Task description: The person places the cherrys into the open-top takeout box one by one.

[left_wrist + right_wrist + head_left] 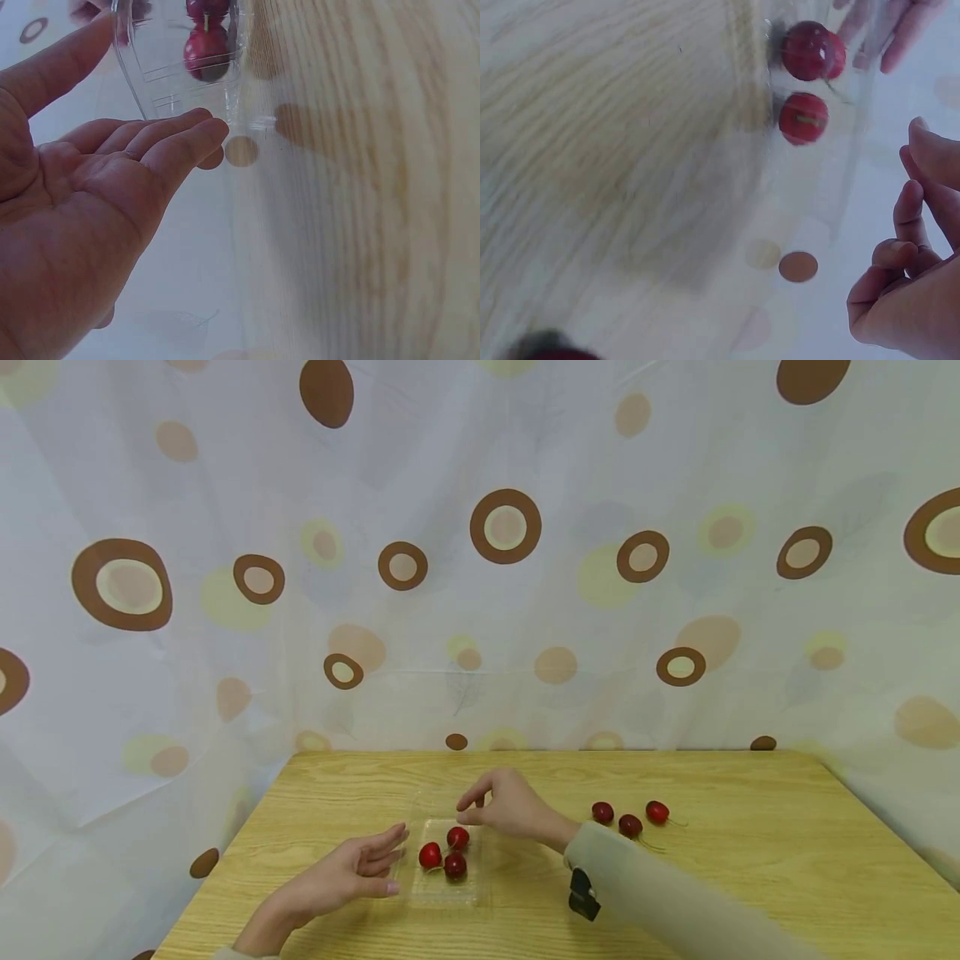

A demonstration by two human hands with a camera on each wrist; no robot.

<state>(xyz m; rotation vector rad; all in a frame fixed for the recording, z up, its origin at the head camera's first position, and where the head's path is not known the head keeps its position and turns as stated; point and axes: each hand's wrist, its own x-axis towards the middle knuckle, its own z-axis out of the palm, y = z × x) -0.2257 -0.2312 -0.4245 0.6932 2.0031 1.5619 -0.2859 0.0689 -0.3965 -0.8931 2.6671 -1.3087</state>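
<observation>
Cherries (446,855) lie in the clear tray (447,893) between the relaxed, empty left hand (352,872) and right hand (510,810).

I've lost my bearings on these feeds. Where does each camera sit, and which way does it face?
Head: worn on the head, looking forward and down at the table; both hands and a sleeve show.
Left wrist: by the open left hand, facing the clear tray; palm and fingers show.
Right wrist: by the right hand, facing the tray's cherries; loosely curled, empty fingers show.
All three views share the tray and its cherries.
</observation>
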